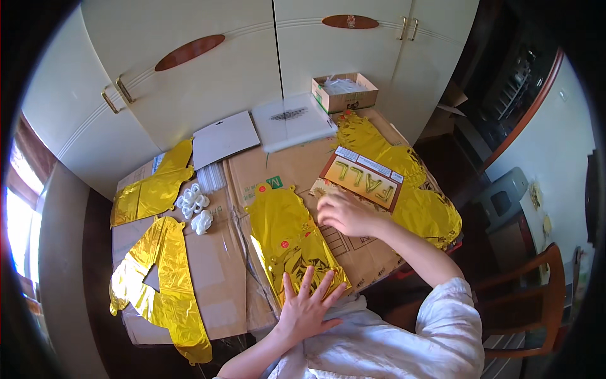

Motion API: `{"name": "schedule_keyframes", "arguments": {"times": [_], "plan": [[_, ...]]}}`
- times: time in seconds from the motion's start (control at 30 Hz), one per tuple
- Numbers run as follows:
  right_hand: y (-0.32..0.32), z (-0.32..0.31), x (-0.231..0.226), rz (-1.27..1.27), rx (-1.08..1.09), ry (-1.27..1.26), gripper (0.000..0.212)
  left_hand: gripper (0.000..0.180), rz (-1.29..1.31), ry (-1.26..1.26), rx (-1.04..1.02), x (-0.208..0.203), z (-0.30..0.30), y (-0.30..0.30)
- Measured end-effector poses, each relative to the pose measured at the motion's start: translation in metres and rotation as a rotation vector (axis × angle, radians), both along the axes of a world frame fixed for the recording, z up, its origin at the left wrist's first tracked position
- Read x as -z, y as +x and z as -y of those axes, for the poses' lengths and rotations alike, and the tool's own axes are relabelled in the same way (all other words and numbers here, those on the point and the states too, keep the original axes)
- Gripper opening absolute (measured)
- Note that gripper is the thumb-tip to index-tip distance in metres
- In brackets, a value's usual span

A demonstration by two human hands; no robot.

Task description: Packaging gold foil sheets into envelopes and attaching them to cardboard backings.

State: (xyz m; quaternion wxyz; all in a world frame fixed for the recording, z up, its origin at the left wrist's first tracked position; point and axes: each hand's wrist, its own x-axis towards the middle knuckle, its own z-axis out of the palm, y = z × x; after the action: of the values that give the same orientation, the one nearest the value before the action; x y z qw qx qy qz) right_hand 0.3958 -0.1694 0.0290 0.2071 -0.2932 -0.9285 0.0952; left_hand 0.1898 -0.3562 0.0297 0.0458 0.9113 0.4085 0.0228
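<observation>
My left hand (307, 311) lies flat with its fingers spread on the lower end of a folded gold foil balloon (276, 211) at the middle of the table. My right hand (344, 213) hovers beside the printed card (363, 179), its fingers curled; whatever they hold, if anything, is hidden. The card shows balloon letters. Under its right side lie more gold foil balloons (435, 211). On the left side are a gold foil balloon shaped like a letter A (170, 252) and another folded gold foil piece (151, 196).
Bundles of white ribbon (192, 201), clear straws (211, 177), white sheets (227, 140) and a clear plastic bag stack (293, 123) lie toward the back. A small open carton (344, 101) stands before the cabinets. Flattened cardboard (218, 278) covers the table. A wooden chair (549, 297) is at right.
</observation>
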Motion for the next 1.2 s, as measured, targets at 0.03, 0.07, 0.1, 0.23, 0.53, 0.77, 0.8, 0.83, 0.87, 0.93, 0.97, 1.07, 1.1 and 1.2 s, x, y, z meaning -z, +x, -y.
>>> {"name": "schedule_keyframes", "arguments": {"times": [0.03, 0.07, 0.1, 0.23, 0.53, 0.77, 0.8, 0.83, 0.87, 0.93, 0.97, 1.07, 1.1, 1.2], "plan": [[0.008, 0.010, 0.003, 0.018, -0.004, -0.031, 0.008, 0.083, 0.003, -0.003, -0.001, 0.000, 0.000, 0.000], [0.014, 0.020, 0.008, -0.001, -0.004, -0.002, 0.011, 0.083, 0.005, 0.001, 0.001, 0.000, 0.000, 0.000], [0.020, 0.029, 0.012, -0.021, -0.004, 0.028, 0.015, 0.082, 0.006, 0.005, 0.003, 0.000, 0.000, 0.001], [0.030, 0.048, 0.014, -0.046, -0.024, 0.028, 0.034, 0.081, -0.042, -0.021, -0.006, -0.003, 0.000, 0.002], [0.036, 0.064, 0.011, -0.005, -0.106, 0.011, 0.037, 0.082, -0.021, -0.010, -0.004, -0.003, -0.001, 0.004], [0.033, 0.068, 0.010, 0.071, -0.120, 0.061, 0.032, 0.083, -0.027, -0.022, -0.007, -0.001, 0.000, 0.005], [0.033, 0.068, 0.010, 0.081, -0.122, 0.074, 0.031, 0.083, -0.026, -0.023, -0.009, -0.001, 0.000, 0.005], [0.033, 0.068, 0.010, 0.078, -0.116, 0.069, 0.030, 0.082, -0.025, -0.023, -0.010, -0.001, 0.000, 0.005], [0.034, 0.067, 0.011, 0.076, -0.110, 0.064, 0.030, 0.082, -0.025, -0.025, -0.011, -0.001, 0.000, 0.005], [0.034, 0.067, 0.012, 0.066, -0.100, 0.061, 0.029, 0.082, -0.026, -0.028, -0.011, -0.002, 0.000, 0.005], [0.033, 0.067, 0.013, 0.060, -0.096, 0.064, 0.028, 0.082, -0.027, -0.028, -0.009, -0.002, -0.001, 0.005], [0.030, 0.063, 0.015, 0.043, -0.067, 0.107, 0.027, 0.082, -0.030, -0.028, -0.006, -0.003, -0.001, 0.005], [0.028, 0.061, 0.015, 0.037, -0.053, 0.128, 0.027, 0.083, -0.030, -0.028, -0.005, -0.002, -0.001, 0.005], [0.023, 0.053, 0.016, 0.039, -0.031, 0.106, 0.026, 0.083, -0.034, -0.025, -0.002, -0.001, -0.001, 0.004]]}}
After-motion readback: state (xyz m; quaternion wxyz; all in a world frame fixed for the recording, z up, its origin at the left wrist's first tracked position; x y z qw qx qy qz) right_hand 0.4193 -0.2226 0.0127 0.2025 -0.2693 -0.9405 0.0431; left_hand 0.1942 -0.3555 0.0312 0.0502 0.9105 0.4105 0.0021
